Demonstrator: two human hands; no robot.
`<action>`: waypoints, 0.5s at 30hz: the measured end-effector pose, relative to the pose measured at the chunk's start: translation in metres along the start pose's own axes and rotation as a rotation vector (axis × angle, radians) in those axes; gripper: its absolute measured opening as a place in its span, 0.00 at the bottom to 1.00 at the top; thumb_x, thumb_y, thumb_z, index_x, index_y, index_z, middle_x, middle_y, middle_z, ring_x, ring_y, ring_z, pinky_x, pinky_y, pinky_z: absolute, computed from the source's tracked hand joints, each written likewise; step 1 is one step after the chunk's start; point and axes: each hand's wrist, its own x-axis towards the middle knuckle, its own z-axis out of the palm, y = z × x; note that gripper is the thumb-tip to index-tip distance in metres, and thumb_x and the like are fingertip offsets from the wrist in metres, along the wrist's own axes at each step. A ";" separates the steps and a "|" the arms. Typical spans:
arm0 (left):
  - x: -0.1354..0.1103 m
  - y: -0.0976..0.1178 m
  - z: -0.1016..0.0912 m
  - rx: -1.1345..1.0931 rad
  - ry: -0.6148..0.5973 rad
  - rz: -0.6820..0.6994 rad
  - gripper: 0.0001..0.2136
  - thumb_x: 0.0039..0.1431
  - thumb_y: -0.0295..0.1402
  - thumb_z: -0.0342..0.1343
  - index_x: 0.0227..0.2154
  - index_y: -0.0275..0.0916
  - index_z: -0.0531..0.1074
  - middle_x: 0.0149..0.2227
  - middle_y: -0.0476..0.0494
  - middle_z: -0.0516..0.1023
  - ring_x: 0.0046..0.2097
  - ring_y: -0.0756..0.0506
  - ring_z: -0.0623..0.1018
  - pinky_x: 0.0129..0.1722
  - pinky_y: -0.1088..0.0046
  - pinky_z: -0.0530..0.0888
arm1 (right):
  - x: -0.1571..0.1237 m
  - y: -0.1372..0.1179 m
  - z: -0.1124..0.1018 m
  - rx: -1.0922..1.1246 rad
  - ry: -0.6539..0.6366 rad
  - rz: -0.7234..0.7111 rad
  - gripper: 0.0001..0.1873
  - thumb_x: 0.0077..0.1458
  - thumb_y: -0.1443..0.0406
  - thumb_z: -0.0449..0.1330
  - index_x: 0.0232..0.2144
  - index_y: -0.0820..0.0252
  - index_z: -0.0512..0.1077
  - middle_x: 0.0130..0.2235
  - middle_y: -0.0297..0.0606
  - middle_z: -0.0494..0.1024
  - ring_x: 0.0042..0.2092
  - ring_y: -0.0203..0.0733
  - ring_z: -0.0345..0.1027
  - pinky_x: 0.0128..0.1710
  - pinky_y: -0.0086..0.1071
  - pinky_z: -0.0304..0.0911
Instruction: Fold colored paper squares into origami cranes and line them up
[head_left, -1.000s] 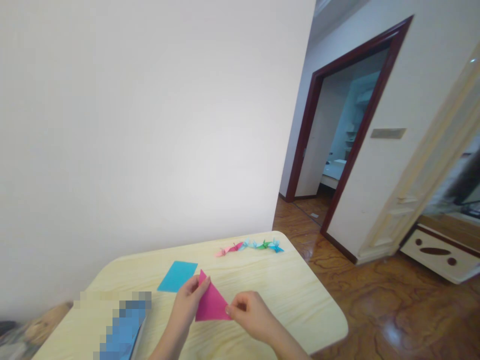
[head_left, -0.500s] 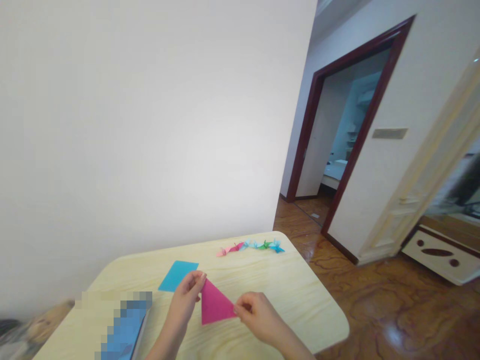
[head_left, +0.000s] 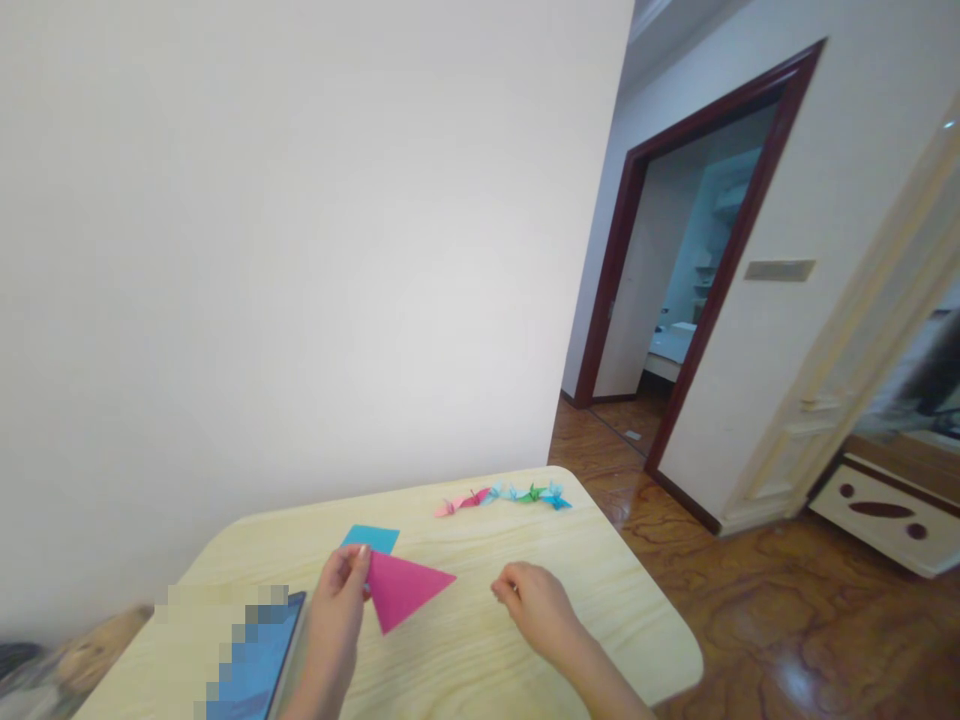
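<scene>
Magenta paper triangle (head_left: 401, 590) in left hand (head_left: 336, 620)

We sit at a pale wood-grain table (head_left: 637, 640). Just past our left fingers (head_left: 345, 565) lies a blue paper sheet (head_left: 371, 538). Well beyond our right fingers (head_left: 506, 585), a row of small origami cranes (head_left: 502, 497) in pink, blue and green runs near the far edge. Beside our left fingers, toward the near edge, lies a flat blue-faced object (head_left: 255, 640), too pixelated to name.
</scene>
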 end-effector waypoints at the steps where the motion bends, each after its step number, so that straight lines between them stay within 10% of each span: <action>1: 0.003 0.001 -0.004 -0.003 0.009 0.008 0.23 0.36 0.56 0.57 0.24 0.40 0.67 0.19 0.55 0.68 0.23 0.50 0.68 0.21 0.77 0.65 | 0.001 0.004 0.000 0.010 0.005 0.001 0.11 0.54 0.66 0.52 0.25 0.62 0.73 0.29 0.40 0.77 0.33 0.40 0.68 0.31 0.29 0.55; 9: -0.007 -0.003 0.008 -0.021 -0.025 0.007 0.22 0.40 0.55 0.56 0.27 0.40 0.67 0.22 0.54 0.69 0.24 0.49 0.70 0.21 0.75 0.67 | 0.002 -0.011 0.052 0.927 -0.270 0.008 0.28 0.39 0.53 0.65 0.41 0.60 0.68 0.40 0.42 0.74 0.32 0.38 0.69 0.25 0.26 0.60; 15: -0.008 -0.011 0.005 0.041 -0.061 0.013 0.23 0.36 0.53 0.58 0.30 0.40 0.70 0.26 0.48 0.73 0.29 0.44 0.73 0.26 0.70 0.70 | 0.019 -0.025 0.061 1.067 -0.023 0.076 0.24 0.43 0.48 0.59 0.30 0.64 0.69 0.28 0.39 0.74 0.30 0.40 0.69 0.30 0.32 0.62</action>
